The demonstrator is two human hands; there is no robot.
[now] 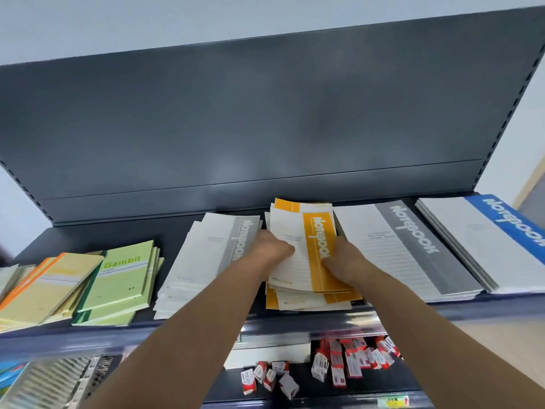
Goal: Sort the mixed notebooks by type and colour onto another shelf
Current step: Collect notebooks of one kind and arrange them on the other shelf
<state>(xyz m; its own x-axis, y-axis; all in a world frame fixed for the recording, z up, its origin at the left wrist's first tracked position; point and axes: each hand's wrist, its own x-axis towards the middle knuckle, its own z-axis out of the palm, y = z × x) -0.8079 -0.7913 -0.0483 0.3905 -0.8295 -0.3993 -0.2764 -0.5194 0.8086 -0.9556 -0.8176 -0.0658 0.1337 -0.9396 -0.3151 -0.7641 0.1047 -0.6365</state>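
Starting at the far left of the dark shelf, we find cream notebooks with orange spines, fanned loosely and cut off by the frame edge. Just beside them lie the green Gambit notebooks, a few stacked askew. Next comes a slumped pile of grey-band notebooks, its right edge hidden by our left hand. That hand grips the left side of the orange-band notebooks, thumb on the white cover, its fingers out of sight underneath. Our right hand clamps the right side, thumb pressed on the orange band, fingers again hidden below. The gripped copies sit on top of more of the same pile, mid-shelf. Further right rests a second grey-band stack, then a blue-band stack running out of frame. Below, on the lower shelf, small red-and-white boxes lie scattered; their print is too blurred to read.
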